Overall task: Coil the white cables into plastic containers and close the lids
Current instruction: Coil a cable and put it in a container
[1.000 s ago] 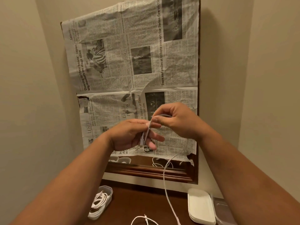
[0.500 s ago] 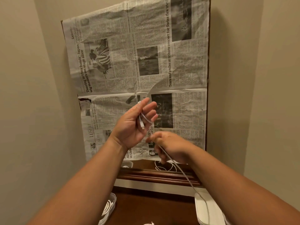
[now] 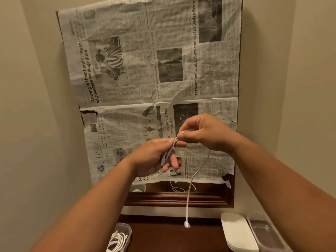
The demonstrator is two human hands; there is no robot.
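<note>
I hold a white cable up in front of the wall. My left hand grips several gathered loops of it between thumb and fingers. Just to the right and a little higher, my right hand pinches the cable and bends it over into a loop. The free end hangs down below my right hand, its white plug dangling above the dark wooden table. At the table's lower left stands an open clear plastic container with a coiled white cable inside.
A white lid and a clear empty container lie at the table's right. Newspaper covers a wood-framed mirror on the wall ahead; its bare bottom strip reflects cables. Beige walls close in on both sides.
My right hand has risen from below the left hand to above and right of it, carrying the cable over for another loop. The cable's free end has lifted off the table.
</note>
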